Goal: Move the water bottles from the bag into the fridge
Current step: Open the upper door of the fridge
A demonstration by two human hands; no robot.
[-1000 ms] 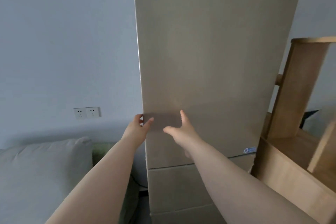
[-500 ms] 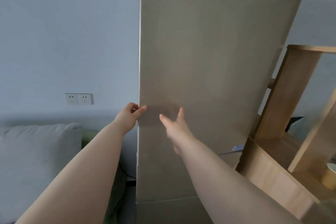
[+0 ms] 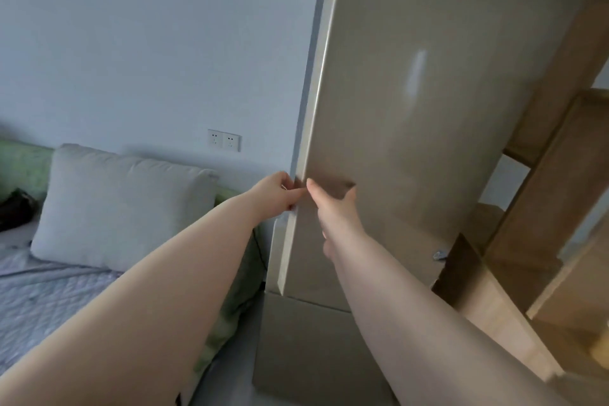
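Observation:
A tall beige fridge fills the right half of the view, and its upper door (image 3: 412, 92) stands slightly ajar along the left edge. My left hand (image 3: 275, 193) grips that edge, fingers curled round it. Beside it, my right hand (image 3: 333, 208) lies against the door's front with fingers extended and thumb raised. The fridge's lower door (image 3: 296, 339) is closed. No bag or water bottle is in view, and the fridge's inside is hidden.
A bed with a grey quilt (image 3: 36, 300) and a pale pillow (image 3: 115, 204) lies at the left, close to the fridge. A wall socket (image 3: 224, 140) sits above it. Wooden shelving (image 3: 543, 241) stands right of the fridge. A dark object (image 3: 14, 209) lies at far left.
The upper door's left edge has come away from the fridge body, showing its side. My view has swung left and down, bringing the bed and pillow into sight.

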